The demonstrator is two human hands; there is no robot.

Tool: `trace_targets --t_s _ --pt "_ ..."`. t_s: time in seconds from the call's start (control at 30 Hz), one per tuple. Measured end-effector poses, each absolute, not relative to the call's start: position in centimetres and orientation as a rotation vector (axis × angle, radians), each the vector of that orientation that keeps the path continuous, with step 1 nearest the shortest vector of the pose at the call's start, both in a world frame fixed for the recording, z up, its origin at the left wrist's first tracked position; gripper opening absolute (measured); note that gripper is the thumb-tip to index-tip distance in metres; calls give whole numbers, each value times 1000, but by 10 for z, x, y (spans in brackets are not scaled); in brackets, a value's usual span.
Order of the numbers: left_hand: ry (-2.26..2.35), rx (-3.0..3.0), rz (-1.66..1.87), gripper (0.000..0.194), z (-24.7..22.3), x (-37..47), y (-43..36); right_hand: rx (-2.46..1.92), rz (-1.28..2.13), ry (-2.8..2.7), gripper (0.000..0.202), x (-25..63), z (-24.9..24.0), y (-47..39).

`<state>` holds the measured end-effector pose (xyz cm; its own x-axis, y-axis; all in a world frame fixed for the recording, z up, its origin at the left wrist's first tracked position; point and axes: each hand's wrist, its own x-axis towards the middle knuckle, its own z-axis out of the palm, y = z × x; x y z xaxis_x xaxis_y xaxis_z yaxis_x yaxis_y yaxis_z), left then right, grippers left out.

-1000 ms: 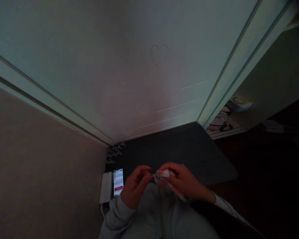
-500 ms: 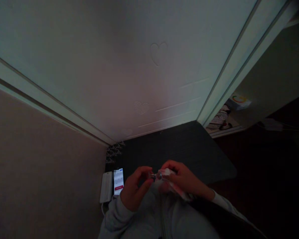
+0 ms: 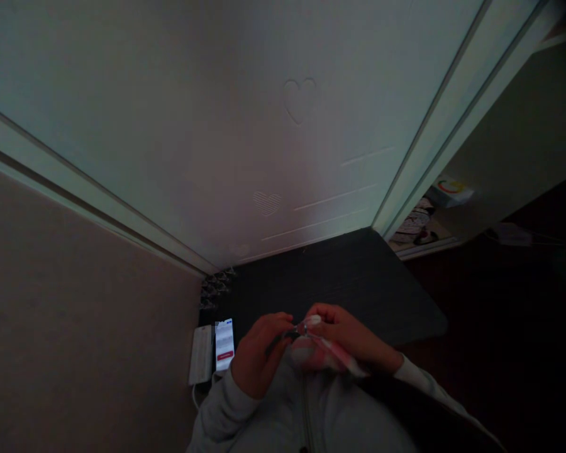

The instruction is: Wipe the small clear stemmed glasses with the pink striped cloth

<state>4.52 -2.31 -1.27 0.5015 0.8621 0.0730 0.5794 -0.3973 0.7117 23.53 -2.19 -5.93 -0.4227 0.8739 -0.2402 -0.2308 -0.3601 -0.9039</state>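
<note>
My left hand (image 3: pixel 263 352) is closed in a pinch on one end of a small shiny piece (image 3: pixel 300 328), clear or metallic, too small and dim to name. Its other end meets my right hand (image 3: pixel 353 336), whose fingers are wrapped round a pink-and-white cloth (image 3: pixel 327 354). The cloth hangs below the right fingers, in front of my grey zipped top. Both hands are held close together above the near edge of a dark table (image 3: pixel 330 277).
At the table's left corner lies a cluster of small shiny pieces (image 3: pixel 216 289). A lit phone (image 3: pixel 224 346) and a white power strip (image 3: pixel 200 355) with a cable lie left of my hands. Behind the table rises a white panel (image 3: pixel 217 138) with embossed hearts.
My left fingers have shifted slightly on the small shiny piece. The cloth under my right hand has moved and now hangs more spread out, showing more pink.
</note>
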Motion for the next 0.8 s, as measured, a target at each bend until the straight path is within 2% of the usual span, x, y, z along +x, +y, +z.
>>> trace_targets --t_s 0.17,0.37,0.57,0.8 --pt "1199 2125 599 24 -11 47 -24 -966 1889 -1004 17 233 -60 -22" --pt "1278 1970 641 43 -9 49 -27 -1024 1783 -1094 19 233 -58 -23" --pt "1418 1742 605 33 -8 49 -25 -1096 1629 -1228 19 235 -56 -24" --pt "1404 1604 550 33 -8 51 -23 -1131 1529 -1334 17 236 -47 -27"
